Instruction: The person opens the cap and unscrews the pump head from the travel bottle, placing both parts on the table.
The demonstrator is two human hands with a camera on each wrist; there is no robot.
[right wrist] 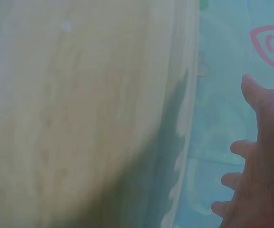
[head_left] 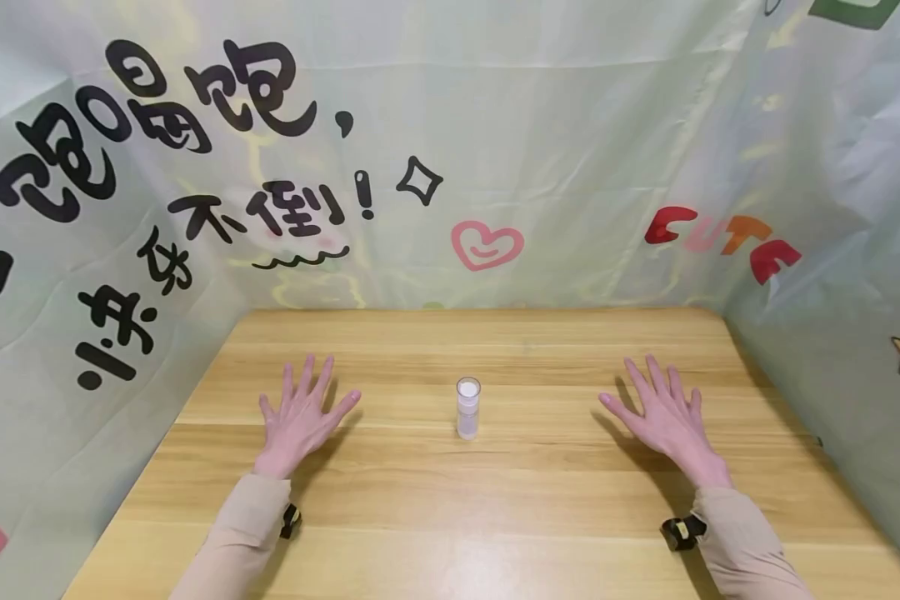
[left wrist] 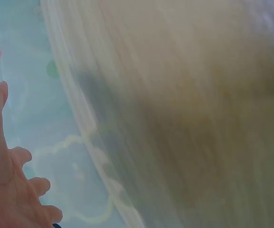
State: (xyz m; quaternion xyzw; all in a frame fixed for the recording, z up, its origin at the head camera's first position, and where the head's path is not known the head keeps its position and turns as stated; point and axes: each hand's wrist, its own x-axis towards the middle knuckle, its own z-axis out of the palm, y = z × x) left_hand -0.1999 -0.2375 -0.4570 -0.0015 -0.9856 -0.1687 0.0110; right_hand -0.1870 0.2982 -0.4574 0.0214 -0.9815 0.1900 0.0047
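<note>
A small clear cylindrical container (head_left: 467, 410) with a whitish look stands upright near the middle of the table; what is inside is hard to make out. My left hand (head_left: 297, 421) is to its left, fingers spread and palm down, holding nothing. To the right of the container my right hand (head_left: 667, 421) has its fingers spread too, with nothing in it. Both hands are apart from the container and cast shadows on the wood. Each wrist view shows its own hand, the left (left wrist: 8, 180) and the right (right wrist: 263, 156), at the frame's edge.
The wooden table (head_left: 390, 492) reaches back to a pale fabric sheet (head_left: 570, 150) printed with black characters, a pink heart (head_left: 487, 265) and coloured letters. Sheets also hang along the table's left and right sides. Dark devices (head_left: 682, 532) sit at both wrists.
</note>
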